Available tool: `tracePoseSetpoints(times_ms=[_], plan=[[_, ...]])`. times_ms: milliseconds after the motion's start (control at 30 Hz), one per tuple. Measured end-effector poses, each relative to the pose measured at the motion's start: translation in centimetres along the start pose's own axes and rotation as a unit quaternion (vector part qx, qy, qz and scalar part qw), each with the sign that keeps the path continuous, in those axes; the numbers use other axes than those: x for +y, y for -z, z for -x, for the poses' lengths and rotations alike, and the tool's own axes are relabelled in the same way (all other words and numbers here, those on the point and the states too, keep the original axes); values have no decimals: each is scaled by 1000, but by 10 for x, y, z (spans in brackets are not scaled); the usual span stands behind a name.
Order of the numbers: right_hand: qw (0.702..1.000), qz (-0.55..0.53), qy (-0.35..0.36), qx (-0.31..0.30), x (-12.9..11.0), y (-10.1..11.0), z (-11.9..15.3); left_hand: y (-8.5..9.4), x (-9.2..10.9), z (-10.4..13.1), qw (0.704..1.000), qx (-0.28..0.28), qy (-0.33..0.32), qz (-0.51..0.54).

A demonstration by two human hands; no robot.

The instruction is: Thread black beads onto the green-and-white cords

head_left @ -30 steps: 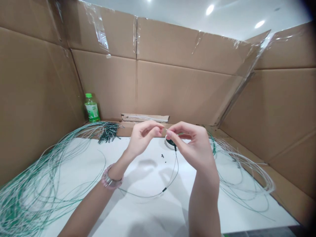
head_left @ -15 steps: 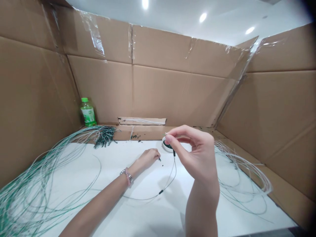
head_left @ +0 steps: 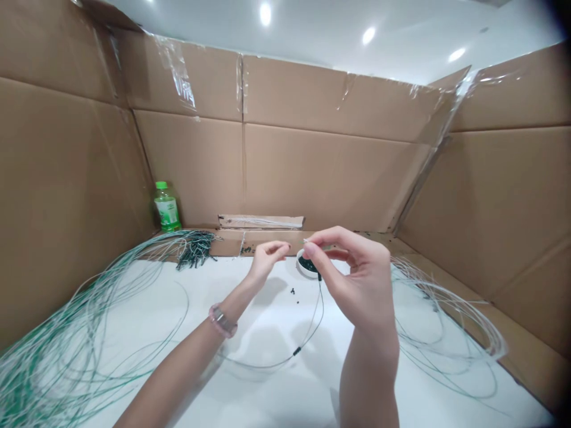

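My right hand [head_left: 357, 267] is raised at centre right, thumb and forefinger pinched on the end of a thin wire [head_left: 322, 315]. The wire hangs down and loops left across the white table, with a small black piece [head_left: 297, 351] on it. My left hand [head_left: 267, 260] hovers over the table to the left, its fingertips pinching a tiny black piece [head_left: 288, 246] near the wire's end, not touching it. Behind my right hand stands a white bowl [head_left: 307, 273] of small black pieces, partly hidden. A few loose black pieces [head_left: 292, 291] lie in front of it.
Green and white wires [head_left: 66, 333] spread over the left side, ending in a dark bundle [head_left: 196, 248]. A green bottle [head_left: 168, 208] stands at the back left. More wires [head_left: 446, 303] curve at the right. Cardboard walls [head_left: 330, 172] enclose the table [head_left: 285, 398].
My left hand has lifted off the table with a tiny black piece and moved up, close to my right hand. My right hand has stayed nearly still, while the view has shifted slightly.
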State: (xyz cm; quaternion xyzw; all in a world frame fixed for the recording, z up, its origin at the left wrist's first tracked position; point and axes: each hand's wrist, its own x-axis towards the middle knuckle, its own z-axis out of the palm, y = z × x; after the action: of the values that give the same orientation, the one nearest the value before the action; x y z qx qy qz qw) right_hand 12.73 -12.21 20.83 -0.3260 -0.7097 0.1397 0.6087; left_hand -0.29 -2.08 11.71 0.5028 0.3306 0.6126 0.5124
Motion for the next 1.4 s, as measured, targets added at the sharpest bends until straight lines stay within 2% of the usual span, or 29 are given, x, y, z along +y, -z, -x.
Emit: tracePoseSetpoints(times_ms=[133,200,300,567,933,1200,1400], plan=[[1000,10,4,1,-2,-5,2,-6,50,23,995,-3,-29,92],[1000,-1,12,8,-6,-9,4,-10,71,40,985,-36,-48,163],[999,-19,31,22,-12,-16,10,-12,87,60,973,-80,-64,207],[995,0,92,50,-20,-24,19,-7,93,68,970,-121,-128,166],[995,7,96,35,-21,-23,19,4,91,68,963,-147,-209,82],[995,0,93,29,-22,-23,20,2,96,68,963,-129,-232,51],[996,32,83,-3,-21,-16,20,5,105,71,956,-94,-269,-66]])
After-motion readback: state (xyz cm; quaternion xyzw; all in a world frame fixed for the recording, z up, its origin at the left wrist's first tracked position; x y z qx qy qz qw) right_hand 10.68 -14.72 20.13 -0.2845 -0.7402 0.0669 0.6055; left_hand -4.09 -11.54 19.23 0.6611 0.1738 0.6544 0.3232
